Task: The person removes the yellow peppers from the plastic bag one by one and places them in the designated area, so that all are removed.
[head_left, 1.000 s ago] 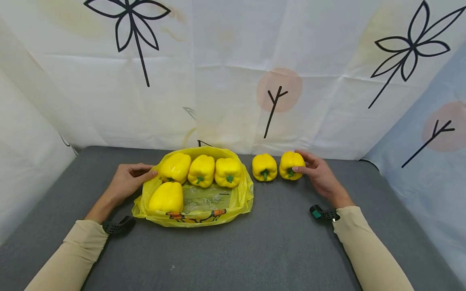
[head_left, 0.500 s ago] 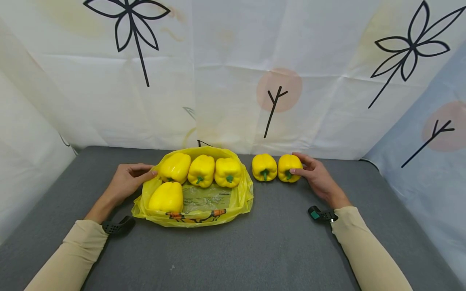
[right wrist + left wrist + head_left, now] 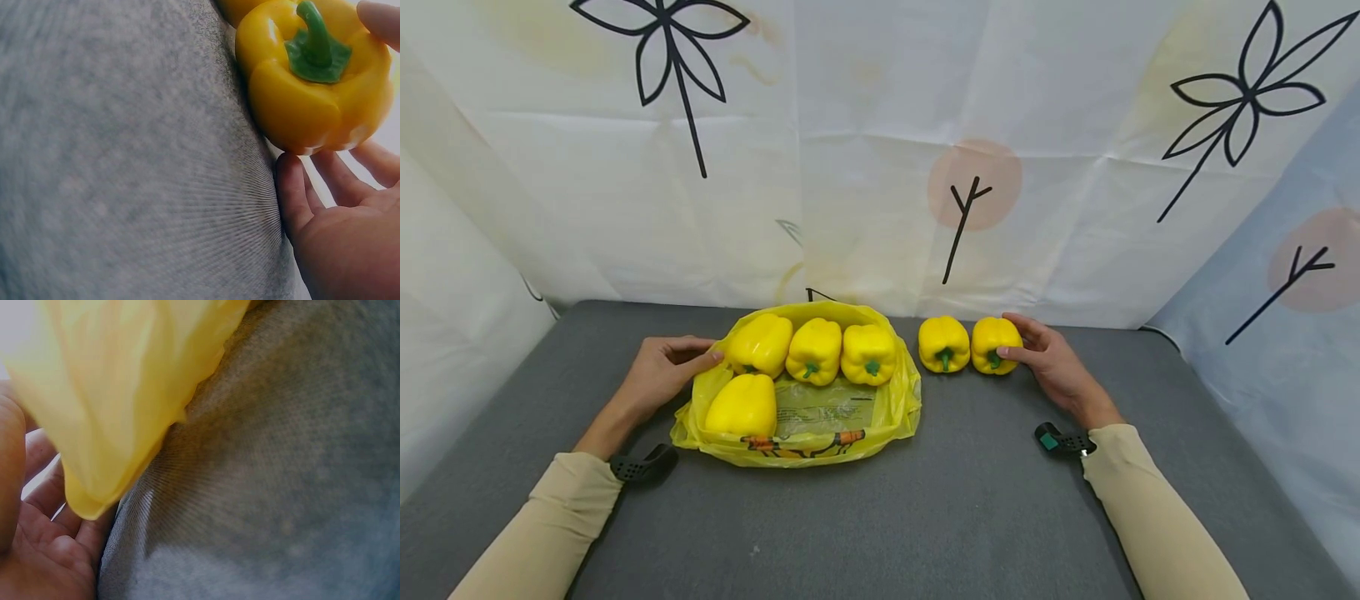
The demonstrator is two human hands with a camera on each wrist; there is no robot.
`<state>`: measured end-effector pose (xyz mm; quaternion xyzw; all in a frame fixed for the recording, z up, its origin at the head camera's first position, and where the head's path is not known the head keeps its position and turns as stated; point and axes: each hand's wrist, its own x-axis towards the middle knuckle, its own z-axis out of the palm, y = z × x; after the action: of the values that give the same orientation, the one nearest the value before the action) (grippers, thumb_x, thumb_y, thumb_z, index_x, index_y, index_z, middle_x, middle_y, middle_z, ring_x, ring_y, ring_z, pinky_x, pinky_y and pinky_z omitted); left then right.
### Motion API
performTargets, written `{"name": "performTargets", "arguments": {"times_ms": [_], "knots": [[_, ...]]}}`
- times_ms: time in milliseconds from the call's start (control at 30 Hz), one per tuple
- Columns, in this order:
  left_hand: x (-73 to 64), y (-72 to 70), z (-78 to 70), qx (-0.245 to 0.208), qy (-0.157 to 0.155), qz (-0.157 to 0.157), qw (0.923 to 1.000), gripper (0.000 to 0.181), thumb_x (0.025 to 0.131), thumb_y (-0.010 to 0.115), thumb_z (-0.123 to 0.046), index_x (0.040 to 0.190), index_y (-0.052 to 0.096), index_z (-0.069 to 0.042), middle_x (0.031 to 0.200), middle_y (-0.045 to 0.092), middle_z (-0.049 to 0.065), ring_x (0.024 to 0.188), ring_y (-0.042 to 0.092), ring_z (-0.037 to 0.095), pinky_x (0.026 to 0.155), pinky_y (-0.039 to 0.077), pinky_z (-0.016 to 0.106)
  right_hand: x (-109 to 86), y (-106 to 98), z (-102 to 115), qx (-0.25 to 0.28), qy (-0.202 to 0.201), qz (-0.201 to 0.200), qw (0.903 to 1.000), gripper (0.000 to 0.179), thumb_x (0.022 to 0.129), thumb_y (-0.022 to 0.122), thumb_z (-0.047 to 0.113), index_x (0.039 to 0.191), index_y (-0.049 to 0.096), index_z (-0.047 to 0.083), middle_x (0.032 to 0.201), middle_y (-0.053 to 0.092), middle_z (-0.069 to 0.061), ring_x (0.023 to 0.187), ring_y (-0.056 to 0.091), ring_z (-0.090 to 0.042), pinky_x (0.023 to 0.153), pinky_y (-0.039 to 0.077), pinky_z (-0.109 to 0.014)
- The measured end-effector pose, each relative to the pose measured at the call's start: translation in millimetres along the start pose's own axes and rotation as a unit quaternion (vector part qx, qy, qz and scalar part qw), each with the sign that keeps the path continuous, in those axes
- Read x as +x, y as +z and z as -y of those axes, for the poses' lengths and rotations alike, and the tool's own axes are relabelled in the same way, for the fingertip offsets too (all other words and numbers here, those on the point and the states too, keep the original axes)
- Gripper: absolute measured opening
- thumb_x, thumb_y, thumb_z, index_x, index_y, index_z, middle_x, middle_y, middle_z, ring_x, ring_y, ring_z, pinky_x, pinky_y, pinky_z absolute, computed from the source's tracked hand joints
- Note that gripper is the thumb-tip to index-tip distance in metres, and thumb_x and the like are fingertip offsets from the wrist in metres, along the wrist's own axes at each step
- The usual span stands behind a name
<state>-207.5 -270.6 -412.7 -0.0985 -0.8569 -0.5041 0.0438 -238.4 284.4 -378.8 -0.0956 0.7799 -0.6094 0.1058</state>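
Note:
A yellow plastic bag lies spread open on the grey table, its rim rolled out around several yellow bell peppers. At its left side my left hand pinches the rim; the left wrist view has the bag's film hanging between thumb and fingers. Two more bell peppers stand on the table right of the bag. My right hand holds the rightmost bell pepper, thumb near the stem and fingers around its far side. Its neighbour, the other bell pepper, stands close on the left. The held pepper's green stem faces the right wrist camera.
Inside the bag, a back row of peppers includes one pepper at the right, and another pepper sits at front left. A patterned white cloth hangs behind the grey table.
My right hand has shifted the rightmost pepper slightly left, closer to its neighbour, then stopped. My left hand and the bag have stayed in place.

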Motion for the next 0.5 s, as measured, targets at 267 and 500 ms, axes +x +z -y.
{"name": "performTargets", "arguments": {"times_ms": [267,500], "knots": [[0.4,-0.5,-0.2,-0.002,0.005,0.0,1.0,0.038,0.099,0.07,-0.026,0.124,0.071,0.003,0.111,0.073,0.002,0.094,0.065,-0.003,0.078,0.055,0.018,2.6,-0.3,-2.4,-0.004,0.0,-0.008,1.0,0.075,0.1,0.067,0.011,0.161,0.024,0.002,0.159,0.031,-0.019,0.124,0.047,-0.018,0.097,0.042,-0.018],[-0.4,0.2,-1.3,0.0,0.004,0.0,1.0,0.038,0.1,0.069,-0.027,0.124,0.071,0.003,0.112,0.073,0.006,0.094,0.065,-0.002,0.077,0.055,0.018,2.7,-0.9,-5.2,-0.004,-0.005,-0.012,0.9999,0.073,0.099,0.068,0.011,0.159,0.027,0.0,0.158,0.033,-0.02,0.123,0.048,-0.016,0.098,0.043,-0.017]]}}
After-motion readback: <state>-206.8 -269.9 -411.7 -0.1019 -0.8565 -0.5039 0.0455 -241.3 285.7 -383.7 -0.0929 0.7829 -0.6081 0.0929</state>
